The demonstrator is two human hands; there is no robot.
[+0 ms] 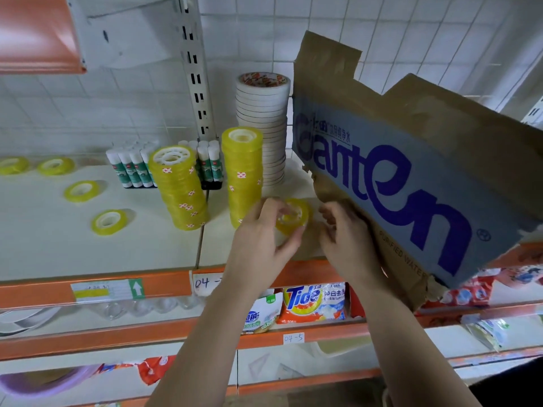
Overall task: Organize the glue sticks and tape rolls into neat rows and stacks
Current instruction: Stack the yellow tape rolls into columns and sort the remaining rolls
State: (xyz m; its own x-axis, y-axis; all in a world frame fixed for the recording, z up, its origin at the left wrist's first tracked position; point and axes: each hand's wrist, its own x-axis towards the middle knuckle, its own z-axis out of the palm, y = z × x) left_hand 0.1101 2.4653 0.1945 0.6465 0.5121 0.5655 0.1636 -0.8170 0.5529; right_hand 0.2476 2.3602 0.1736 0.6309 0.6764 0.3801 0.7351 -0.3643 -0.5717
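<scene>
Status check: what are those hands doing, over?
Left hand grips yellow tape roll. Right hand loose beside it. Cardboard box crowds the right side.

The cardboard box (411,177) is running off the right edge. Just left of it, the left hand (258,239) is covering part of a blurred yellow tape roll (295,215) with its fingers (266,208). The right hand (346,239) is showing blurred against the box, so its grip cannot be told. Farther left of the box, a leaning tape stack (179,189) is hiding several glue sticks (132,168).
</scene>
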